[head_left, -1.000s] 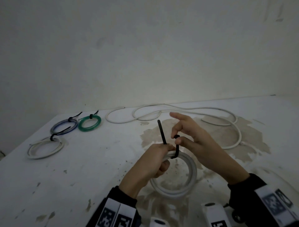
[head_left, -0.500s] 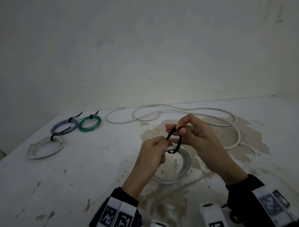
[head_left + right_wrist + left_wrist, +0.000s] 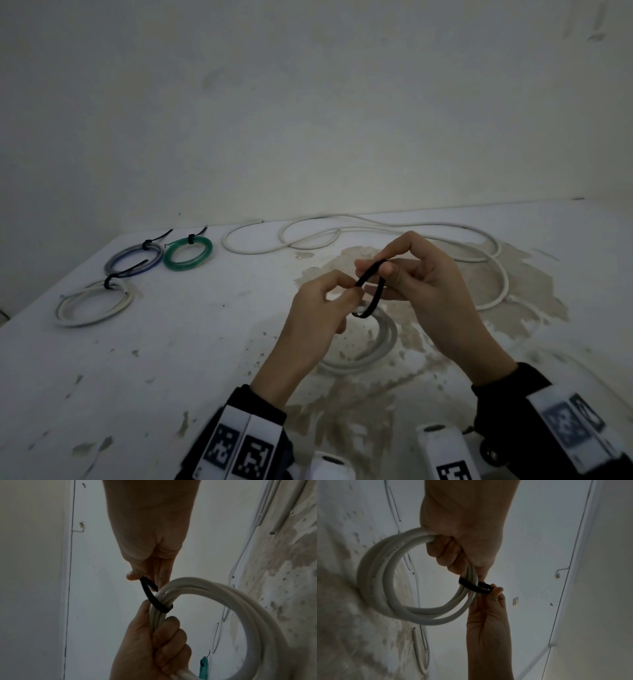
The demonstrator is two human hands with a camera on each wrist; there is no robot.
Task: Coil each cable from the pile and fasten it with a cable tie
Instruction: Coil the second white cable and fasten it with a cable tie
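Note:
My left hand (image 3: 337, 296) grips a coiled white cable (image 3: 383, 346) and holds it up over the table; the coil (image 3: 385, 574) hangs below the fist in the left wrist view. A black cable tie (image 3: 371, 291) is looped around the coil's strands (image 3: 161, 601). My right hand (image 3: 387, 270) pinches the two ends of the tie together between thumb and fingers, just right of the left hand. In the right wrist view the tie (image 3: 149, 592) runs from the pinch down round the cable (image 3: 223, 591).
Three tied coils lie at the far left: a white one (image 3: 94, 303), a blue-grey one (image 3: 135, 258) and a green one (image 3: 187, 253). A long loose white cable (image 3: 394, 233) snakes along the back of the stained table (image 3: 171, 342). A wall stands behind.
The right hand bent the upright tie end over and brought it to the other end, closing a loop round the coil. Both hands lifted the coil slightly.

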